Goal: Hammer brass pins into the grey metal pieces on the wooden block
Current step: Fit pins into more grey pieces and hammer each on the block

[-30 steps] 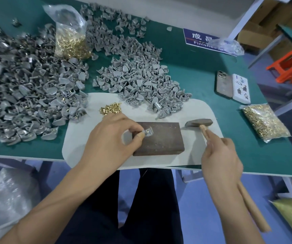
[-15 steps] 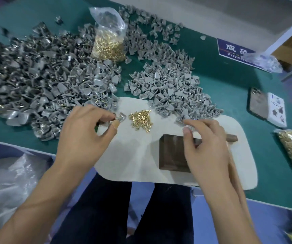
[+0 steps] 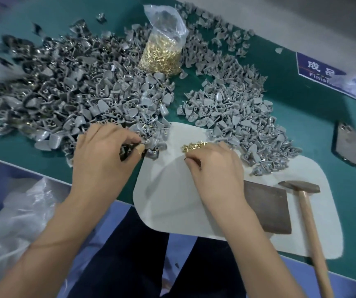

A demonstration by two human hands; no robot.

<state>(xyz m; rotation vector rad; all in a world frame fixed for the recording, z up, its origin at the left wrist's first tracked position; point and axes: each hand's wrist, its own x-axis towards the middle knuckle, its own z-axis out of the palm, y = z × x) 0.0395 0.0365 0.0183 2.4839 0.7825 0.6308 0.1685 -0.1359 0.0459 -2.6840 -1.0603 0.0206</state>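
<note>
My left hand (image 3: 106,151) reaches into the near edge of the big left heap of grey metal pieces (image 3: 65,93) and pinches one grey piece (image 3: 145,143) between thumb and fingers. My right hand (image 3: 213,168) lies on the white mat (image 3: 162,201), fingers curled at the small pile of loose brass pins (image 3: 194,145), pinching there. The dark wooden block (image 3: 267,208) sits bare behind my right wrist. Right of the block, the hammer lies flat on the mat, its head (image 3: 299,186) pointing away and its wooden handle (image 3: 311,235) running toward me.
A second heap of grey pieces (image 3: 233,108) spreads onto the mat's far edge. A clear bag of brass pins (image 3: 164,52) stands between the heaps. A phone (image 3: 346,147) lies at the right, a blue sign (image 3: 318,69) behind it. Crumpled plastic (image 3: 11,222) hangs below the table's front edge.
My left hand carried a grey piece from the block to the left heap. My right hand let go of the hammer, which now lies on the mat, and moved to the pin pile.
</note>
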